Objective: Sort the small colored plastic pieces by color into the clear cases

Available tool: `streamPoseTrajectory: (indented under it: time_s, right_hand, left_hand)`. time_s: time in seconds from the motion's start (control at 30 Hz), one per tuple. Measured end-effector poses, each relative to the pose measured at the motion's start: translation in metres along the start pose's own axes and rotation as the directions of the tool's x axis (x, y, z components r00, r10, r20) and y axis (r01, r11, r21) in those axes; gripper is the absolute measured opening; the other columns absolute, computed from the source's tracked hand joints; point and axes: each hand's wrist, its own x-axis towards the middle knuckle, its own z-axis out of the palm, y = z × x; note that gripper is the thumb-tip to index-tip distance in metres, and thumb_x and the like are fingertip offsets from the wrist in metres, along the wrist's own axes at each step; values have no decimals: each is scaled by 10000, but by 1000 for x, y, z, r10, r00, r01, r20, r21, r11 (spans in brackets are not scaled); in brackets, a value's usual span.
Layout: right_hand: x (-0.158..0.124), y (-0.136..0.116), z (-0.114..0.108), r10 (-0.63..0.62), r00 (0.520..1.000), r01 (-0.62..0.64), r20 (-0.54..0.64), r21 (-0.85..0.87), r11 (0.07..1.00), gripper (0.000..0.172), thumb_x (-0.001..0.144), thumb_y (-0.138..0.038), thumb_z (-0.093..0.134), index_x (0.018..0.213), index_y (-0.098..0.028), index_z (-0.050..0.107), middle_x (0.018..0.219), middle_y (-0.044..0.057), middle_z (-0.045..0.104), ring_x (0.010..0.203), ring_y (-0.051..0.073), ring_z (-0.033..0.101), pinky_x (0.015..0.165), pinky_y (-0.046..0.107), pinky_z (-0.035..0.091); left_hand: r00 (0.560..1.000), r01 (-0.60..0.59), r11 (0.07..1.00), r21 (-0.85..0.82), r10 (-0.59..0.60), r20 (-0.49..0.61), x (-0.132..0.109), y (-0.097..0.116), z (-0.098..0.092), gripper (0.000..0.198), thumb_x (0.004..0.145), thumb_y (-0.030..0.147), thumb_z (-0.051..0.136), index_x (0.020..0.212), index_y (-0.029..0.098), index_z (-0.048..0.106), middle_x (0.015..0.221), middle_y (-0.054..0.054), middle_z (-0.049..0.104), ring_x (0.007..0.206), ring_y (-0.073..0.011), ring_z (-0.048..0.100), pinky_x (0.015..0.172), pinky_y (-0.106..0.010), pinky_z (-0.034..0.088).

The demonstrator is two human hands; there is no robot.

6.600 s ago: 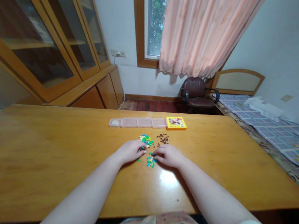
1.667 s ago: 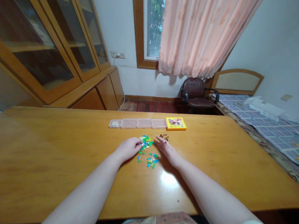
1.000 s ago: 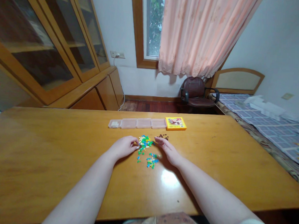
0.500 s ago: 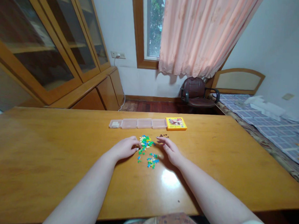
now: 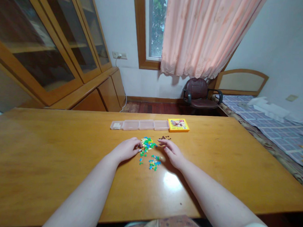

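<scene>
Green, blue, yellow and cream pieces (image 5: 148, 144): heaped loosely on the bench (image 5: 61, 156), ahead of the person and between the two hands.
Nearer cluster (image 5: 154, 163): smaller group in like colours, closer to the person; a few strays (image 5: 140, 159) lay to its left.
Brown pieces (image 5: 163, 138): sat right of the main heap, partly hidden by the right hand (image 5: 173, 152).
Left hand (image 5: 127, 149): at the heap's left edge, fingers curled, tips close together; could not tell whether a piece was pinched between them.
Right hand: fingers released and outstretched toward the brown pieces, thumb apart; contact with them not resolved.
Clear tray (image 5: 146, 124): row of shallow compartments behind the pieces; a small pale item (image 5: 117, 125) lay in the leftmost.
Yellow box (image 5: 178, 125): flat, printed lid up, at the tray's right end.
Bench surface: varnished wood, bright glare below the right hand.
Beyond the bench: maroon chair (image 5: 197, 90) under a pink curtain (image 5: 202, 34); glass-fronted cabinet (image 5: 79, 57) at left; bed (image 5: 264, 117) with checked cover at right.
</scene>
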Motion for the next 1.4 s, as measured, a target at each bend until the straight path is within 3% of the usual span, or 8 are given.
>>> streamPoseTrajectory:
  time_s: [0.23,0.6,0.73,0.9,1.03,1.17,1.3,1.4]
  right_hand:
    - [0,-7,-1,-122,987,142,109,-204,969,351,951,-410,425,1178,-212,605,1152,105,638,1086,230,577,957,432,444]
    - [0,-15,0,-81,982,129,169,-296,946,296,934,-347,479,1142,-200,631,1103,94,656,1036,215,584,927,390,451]
    - [1,-20,0,-83,979,141,186,-324,936,269,932,-321,492,1123,-200,636,1072,85,665,1016,210,587,921,379,454]
    - [2,-21,4,-108,981,162,159,-380,911,248,910,-297,536,1109,-196,643,1041,87,675,983,208,599,900,373,467]
    - [1,-15,11,-189,980,195,56,-416,888,259,868,-310,611,1096,-193,648,1027,95,687,956,213,619,871,366,488]
    - [0,-12,16,-272,961,226,-56,-415,881,237,866,-334,623,1042,-184,669,923,85,714,836,188,648,777,314,511]
    - [0,-11,17,-318,945,260,-73,-417,871,182,890,-331,594,941,-198,708,792,52,722,700,153,647,681,263,500]
    - [0,-9,17,-309,949,253,-62,-435,864,186,899,-332,583,910,-216,727,750,42,725,658,139,646,662,245,494]
  left_hand:
    - [998,59,998,36,-59,-1,2,-5,-1,100,821,267,566,831,195,635,877,-49,633,802,-188,582,715,-274,426]
    - [983,176,980,91,-180,34,3,-7,3,162,841,318,542,782,193,628,853,-73,666,741,-203,599,637,-278,406]
    - [989,147,989,36,-147,10,3,-3,4,166,858,314,519,799,193,617,852,-66,650,764,-207,593,680,-293,425]
    - [991,13,985,-172,-35,-131,6,19,16,154,875,299,498,854,185,600,903,-51,612,855,-199,567,790,-310,437]
    - [984,17,888,-459,-96,-148,9,41,33,154,860,313,507,871,176,577,795,-6,573,728,-156,516,705,-274,425]
    - [987,64,707,-705,-151,-62,7,56,39,223,828,383,540,863,164,566,744,14,550,688,-139,498,653,-249,405]
    - [986,107,577,-809,-168,10,4,62,36,266,797,429,584,831,165,571,722,18,562,715,-148,530,659,-246,415]
    - [983,111,549,-828,-185,10,4,61,35,262,783,418,606,829,160,596,746,6,598,749,-159,554,703,-262,435]
